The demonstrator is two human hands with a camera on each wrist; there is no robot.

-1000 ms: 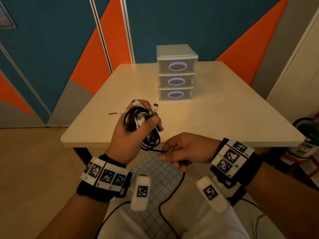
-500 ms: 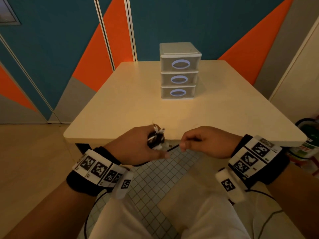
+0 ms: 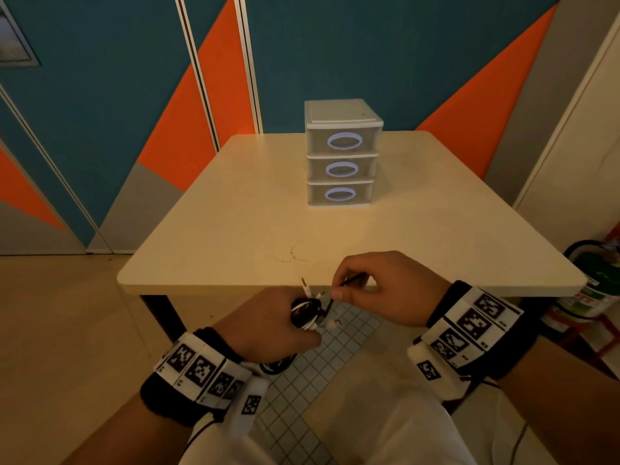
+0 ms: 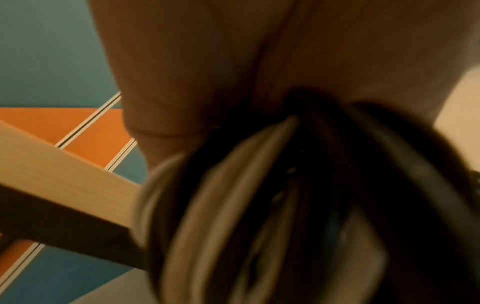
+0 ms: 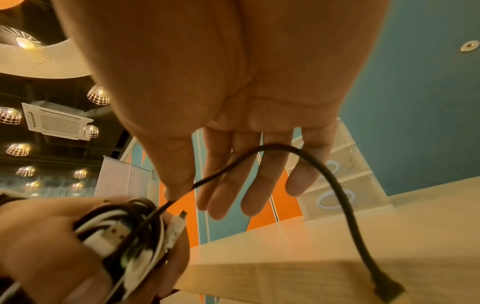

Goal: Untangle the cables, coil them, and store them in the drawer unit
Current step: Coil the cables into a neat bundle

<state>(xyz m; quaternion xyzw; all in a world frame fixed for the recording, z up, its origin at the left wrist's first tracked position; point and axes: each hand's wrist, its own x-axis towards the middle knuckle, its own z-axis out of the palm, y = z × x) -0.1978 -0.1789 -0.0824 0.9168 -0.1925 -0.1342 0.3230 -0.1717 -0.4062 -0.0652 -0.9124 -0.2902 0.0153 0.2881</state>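
My left hand [image 3: 268, 327] grips a tangled bundle of black and white cables [image 3: 307, 313] just below the table's near edge; the bundle [image 5: 124, 232] shows white plugs sticking out. In the left wrist view the cables [image 4: 272, 205] fill the frame, blurred. My right hand [image 3: 379, 290] pinches a black cable [image 5: 306, 156] between thumb and forefinger, the other fingers straight. That cable arcs over the fingers and ends in a dark plug [image 5: 387, 288] hanging loose. The white three-drawer unit [image 3: 342, 152] stands at the table's far middle, all drawers closed.
The beige table [image 3: 235, 229] stretches ahead with faint ring marks near its front edge. A checked mat [image 3: 322, 364] lies on my lap. A green and white can [image 3: 597, 286] sits on a stand at the right. Blue and orange wall panels stand behind.
My left hand dropped with the bundle from above the table to below its near edge. My right hand rose and drew the black cable's end out of the bundle.
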